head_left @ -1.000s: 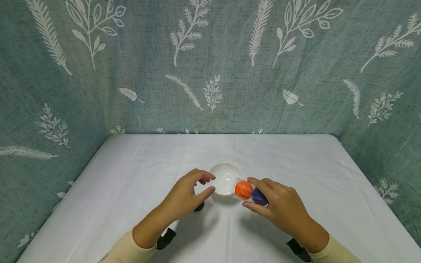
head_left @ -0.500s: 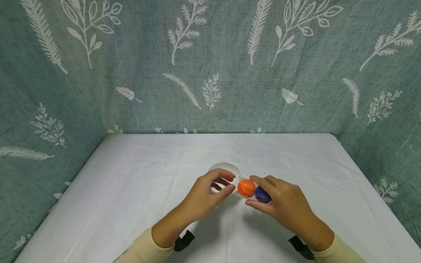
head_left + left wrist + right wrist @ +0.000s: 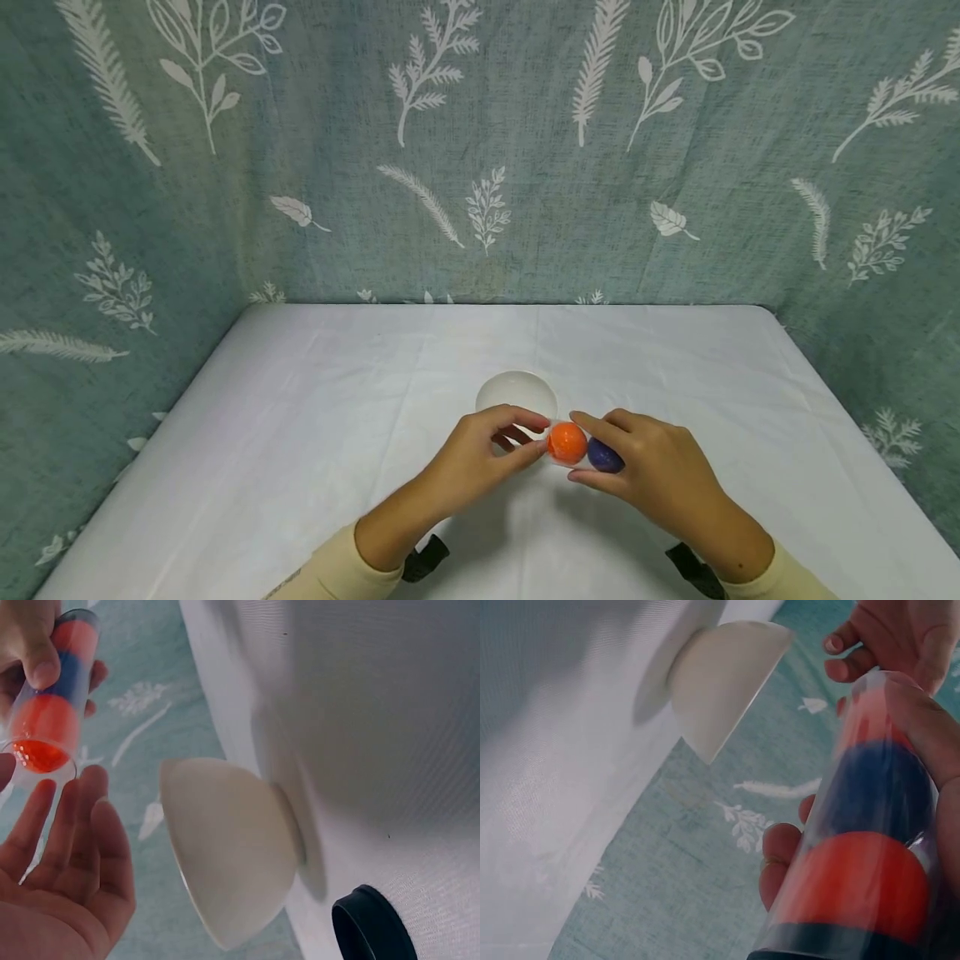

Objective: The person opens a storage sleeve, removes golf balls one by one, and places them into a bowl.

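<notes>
Two balls: orange ball and blue ball inside my clear tube.
Right hand: grips tube.
Left hand: relaxed, cupped at tube's 9 o'clock.
Writing: none readable.

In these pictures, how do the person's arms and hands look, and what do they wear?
Both hands are bare: left hand, right hand. Each forearm wears a pale cream long sleeve. A black strap shows under each wrist. No rings or gloves are visible.

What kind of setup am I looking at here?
Probably a small staged recording booth, not a kitchen: a table under a white cloth, a leaf-print teal curtain on three sides, and only a white bowl out.
</notes>
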`<state>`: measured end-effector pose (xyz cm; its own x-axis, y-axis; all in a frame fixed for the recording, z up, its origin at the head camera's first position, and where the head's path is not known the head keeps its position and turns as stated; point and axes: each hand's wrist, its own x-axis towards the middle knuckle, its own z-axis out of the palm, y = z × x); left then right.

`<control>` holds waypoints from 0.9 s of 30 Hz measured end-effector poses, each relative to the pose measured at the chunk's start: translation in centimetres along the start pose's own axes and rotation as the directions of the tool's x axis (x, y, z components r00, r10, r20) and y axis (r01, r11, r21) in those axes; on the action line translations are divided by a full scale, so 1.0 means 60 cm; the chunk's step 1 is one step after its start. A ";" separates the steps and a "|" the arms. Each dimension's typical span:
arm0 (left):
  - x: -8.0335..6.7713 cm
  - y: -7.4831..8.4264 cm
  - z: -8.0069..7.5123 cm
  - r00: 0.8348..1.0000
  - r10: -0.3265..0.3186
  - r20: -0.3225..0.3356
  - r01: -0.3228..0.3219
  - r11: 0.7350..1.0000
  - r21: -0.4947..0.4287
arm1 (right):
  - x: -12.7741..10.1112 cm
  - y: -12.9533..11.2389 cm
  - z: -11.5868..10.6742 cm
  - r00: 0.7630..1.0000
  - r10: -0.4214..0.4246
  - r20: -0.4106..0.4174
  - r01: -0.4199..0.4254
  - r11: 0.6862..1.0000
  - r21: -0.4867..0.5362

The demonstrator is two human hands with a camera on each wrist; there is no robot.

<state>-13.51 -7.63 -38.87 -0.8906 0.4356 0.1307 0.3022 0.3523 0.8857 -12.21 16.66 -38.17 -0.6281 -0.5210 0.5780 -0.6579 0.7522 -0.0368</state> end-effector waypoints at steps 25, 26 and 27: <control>-0.003 -0.013 0.005 1.000 0.016 0.016 -0.017 0.999 0.037 | 0.000 -0.015 -0.010 0.991 0.060 0.119 -0.050 0.995 -0.082; -0.003 -0.013 0.005 1.000 0.013 0.021 -0.014 0.999 0.036 | 0.000 -0.016 -0.010 0.991 0.058 0.117 -0.048 0.995 -0.090; -0.003 -0.012 0.005 1.000 0.009 0.025 -0.010 0.999 0.035 | 0.000 -0.016 -0.010 0.992 0.054 0.114 -0.042 0.994 -0.099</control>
<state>-13.46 -7.74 -39.69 -0.8790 0.4595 0.1275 0.3229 0.3769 0.8682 -11.33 16.20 -37.62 -0.7058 -0.5225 0.4783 -0.5863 0.8098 0.0195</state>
